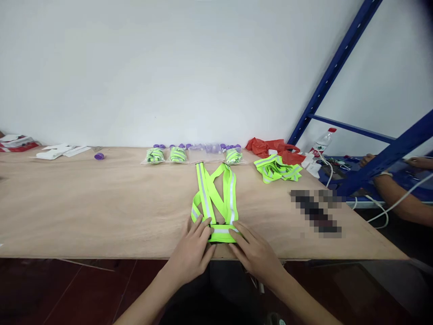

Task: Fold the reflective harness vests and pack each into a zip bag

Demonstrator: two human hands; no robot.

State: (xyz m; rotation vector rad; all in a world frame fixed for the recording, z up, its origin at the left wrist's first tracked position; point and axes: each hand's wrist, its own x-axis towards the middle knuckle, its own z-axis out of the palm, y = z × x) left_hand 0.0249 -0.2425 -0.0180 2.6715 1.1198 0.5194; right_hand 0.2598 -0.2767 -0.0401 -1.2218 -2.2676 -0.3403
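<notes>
A neon yellow-green reflective harness (232, 192) with silver stripes lies flat on the wooden table (101, 207), its two straps stretching toward the wall and crossed by diagonal bands. Its horizontal waist band is near the table's front edge. My left hand (193, 249) rests on the left end of that band, fingers apart. On the band's right end lies my right hand (256, 252), its fingers also spread. Neither hand is closed round the fabric.
Bagged harnesses (155, 155) and purple items stand along the wall. Right of centre lie loose green straps (277, 169), a red plastic bag (270, 146) and a pixelated object (316, 212). A blue metal frame (333, 72), bottle (323, 142) and another person's arm (402, 198) are at the right.
</notes>
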